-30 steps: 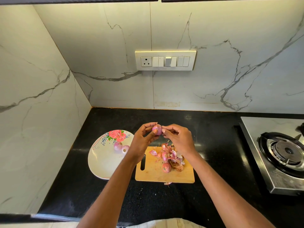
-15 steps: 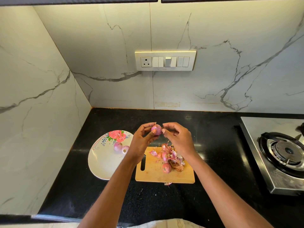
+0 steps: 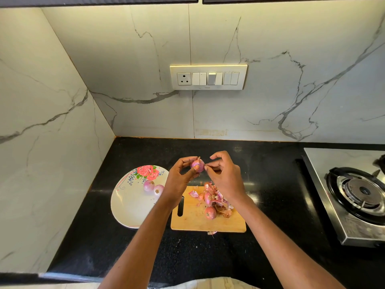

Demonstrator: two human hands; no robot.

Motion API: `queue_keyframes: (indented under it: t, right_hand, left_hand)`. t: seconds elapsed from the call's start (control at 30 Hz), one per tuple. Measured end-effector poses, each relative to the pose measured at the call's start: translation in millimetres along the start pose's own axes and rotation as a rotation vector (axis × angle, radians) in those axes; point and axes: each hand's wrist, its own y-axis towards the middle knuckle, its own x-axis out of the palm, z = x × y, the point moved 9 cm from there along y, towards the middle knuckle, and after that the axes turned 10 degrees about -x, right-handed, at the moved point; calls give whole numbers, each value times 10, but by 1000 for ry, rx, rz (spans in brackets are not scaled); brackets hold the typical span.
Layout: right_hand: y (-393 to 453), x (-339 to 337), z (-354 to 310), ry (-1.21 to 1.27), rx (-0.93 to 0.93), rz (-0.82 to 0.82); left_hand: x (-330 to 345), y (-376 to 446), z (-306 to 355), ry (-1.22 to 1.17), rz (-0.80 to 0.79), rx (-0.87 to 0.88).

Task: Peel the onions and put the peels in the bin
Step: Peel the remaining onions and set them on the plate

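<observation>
Where the cutting board (image 3: 193, 223) lies on the black table (image 3: 270, 205), a peel scrap (image 3: 211, 232) sits just nearer, with peels (image 3: 216, 197) and an unpeeled onion (image 3: 210, 212) on it. Above its far edge, the left hand (image 3: 180, 180) grips an onion (image 3: 198, 165); the right hand (image 3: 226, 176) pinches its skin. Left of the board, a plate (image 3: 129, 207) holds two peeled onions (image 3: 153, 187).
</observation>
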Motion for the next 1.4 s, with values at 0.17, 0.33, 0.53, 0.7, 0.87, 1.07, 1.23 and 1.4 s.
queue_keyframes:
  t: [0.17, 0.33, 0.53, 0.7, 0.87, 1.07, 1.23, 1.4]
  right_hand:
    - [4, 29, -35, -30, -20, -16]
    - [15, 23, -1, -35, 14, -9]
    - [8, -78, 205, -8, 118, 26]
    - [-24, -62, 429, -58, 228, -56]
    - [-28, 42, 436, -99, 195, -185]
    - [104, 61, 56, 49, 36, -118]
    - [85, 33, 74, 56, 23, -72]
    - [67, 65, 91, 46, 35, -82]
  left_hand:
    - [15, -6, -22, 12, 7, -3]
    - [42, -27, -11, -24, -8, -3]
    - [48, -60, 16, -158, -84, -55]
    - [50, -39, -53, -325, -110, -163]
    - [46, -50, -6, -261, -93, -136]
    - [40, -52, 61, -140, -64, -55]
    - [70, -47, 83, -79, -60, -28]
    - [31, -49, 62, -74, -64, -39]
